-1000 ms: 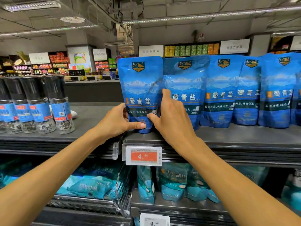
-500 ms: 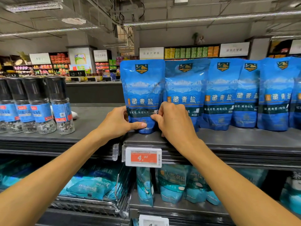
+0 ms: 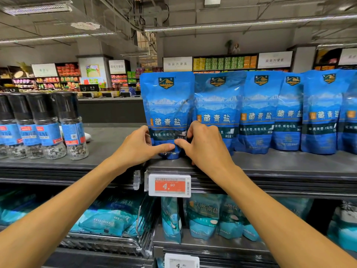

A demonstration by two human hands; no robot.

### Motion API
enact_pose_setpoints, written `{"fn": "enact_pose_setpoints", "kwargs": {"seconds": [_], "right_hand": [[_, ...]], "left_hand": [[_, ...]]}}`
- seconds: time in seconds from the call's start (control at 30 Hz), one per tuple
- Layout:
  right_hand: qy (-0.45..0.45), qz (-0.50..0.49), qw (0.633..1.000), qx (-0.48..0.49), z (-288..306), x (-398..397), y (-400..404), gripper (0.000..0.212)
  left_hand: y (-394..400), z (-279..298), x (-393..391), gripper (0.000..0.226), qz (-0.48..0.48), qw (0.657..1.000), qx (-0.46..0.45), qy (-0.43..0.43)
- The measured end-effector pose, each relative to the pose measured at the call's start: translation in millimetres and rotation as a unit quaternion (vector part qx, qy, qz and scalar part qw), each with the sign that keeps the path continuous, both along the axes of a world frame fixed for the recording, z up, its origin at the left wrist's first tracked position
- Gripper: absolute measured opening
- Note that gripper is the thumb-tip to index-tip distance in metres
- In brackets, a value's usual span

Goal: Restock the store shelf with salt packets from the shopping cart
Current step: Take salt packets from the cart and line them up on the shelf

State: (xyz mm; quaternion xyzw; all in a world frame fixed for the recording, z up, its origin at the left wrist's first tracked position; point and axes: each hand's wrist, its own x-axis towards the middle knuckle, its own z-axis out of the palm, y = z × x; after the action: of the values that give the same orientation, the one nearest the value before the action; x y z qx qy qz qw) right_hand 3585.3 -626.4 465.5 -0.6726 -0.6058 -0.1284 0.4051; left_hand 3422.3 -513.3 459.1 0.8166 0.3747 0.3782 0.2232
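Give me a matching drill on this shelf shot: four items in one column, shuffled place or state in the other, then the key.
Items:
1. leftmost blue salt packet
2. grinder bottles
3. orange price tag
4. teal salt bags

Places/states:
A. clipped to the front edge of the top shelf
B. standing at the far left of the top shelf
C. on the shelf below
D. held at its base by the left hand and right hand

Pairs: 1-D, 2-B, 3-A, 4-C
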Motion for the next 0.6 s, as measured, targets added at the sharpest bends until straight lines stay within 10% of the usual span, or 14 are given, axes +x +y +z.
{"fn": "enact_pose_setpoints", "kwargs": {"seconds": [0.3,0.6], "right_hand": [[0.031,0.027,0.994,0.106,-5.4,11.1,-16.0,0.026],[0.204,0.141,0.953,0.175,-28.2,42.3,-97.7,0.015]], "left_hand": [[-28.6,-0.2,-11.2,0.034,0.043,0.957,0.058,-0.279],[-123.9,-22.3,28.8,0.010,-0.144,0.902,0.112,-0.392]]}}
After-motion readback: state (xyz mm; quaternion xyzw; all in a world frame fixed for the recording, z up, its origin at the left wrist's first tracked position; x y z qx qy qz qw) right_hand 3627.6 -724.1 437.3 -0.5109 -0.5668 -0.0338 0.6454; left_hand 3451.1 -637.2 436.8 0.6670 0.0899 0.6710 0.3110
